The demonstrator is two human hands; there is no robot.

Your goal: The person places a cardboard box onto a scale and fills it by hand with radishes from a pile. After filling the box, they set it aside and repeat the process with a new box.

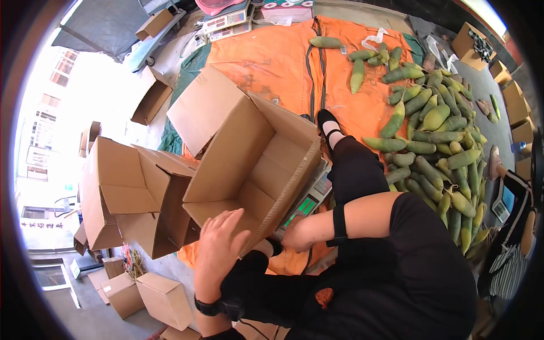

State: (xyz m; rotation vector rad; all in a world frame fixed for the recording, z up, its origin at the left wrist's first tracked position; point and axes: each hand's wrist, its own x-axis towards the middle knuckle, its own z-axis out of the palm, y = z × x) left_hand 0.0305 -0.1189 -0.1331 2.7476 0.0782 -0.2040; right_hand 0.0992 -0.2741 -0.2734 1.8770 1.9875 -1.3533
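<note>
An empty open cardboard box (255, 164) stands tilted in front of me, above a scale (309, 201) with a lit green display. My left hand (220, 249) is raised at the box's near left corner, its fingers stretched out and apart, holding nothing. Beside the scale's display, at the box's near right side, is my right hand (296, 233); its fingers point down and are partly hidden, so I cannot make out whether they hold anything. A large pile of green radishes (436, 136) lies on the orange tarp (263, 56) to the right.
Other open cardboard boxes (130, 192) stand at the left, with a closed-looking box (164, 300) below them. A wheeled cart (150, 48) and more scales (226, 21) are at the top. Another person's striped clothing (507, 272) shows at the right edge.
</note>
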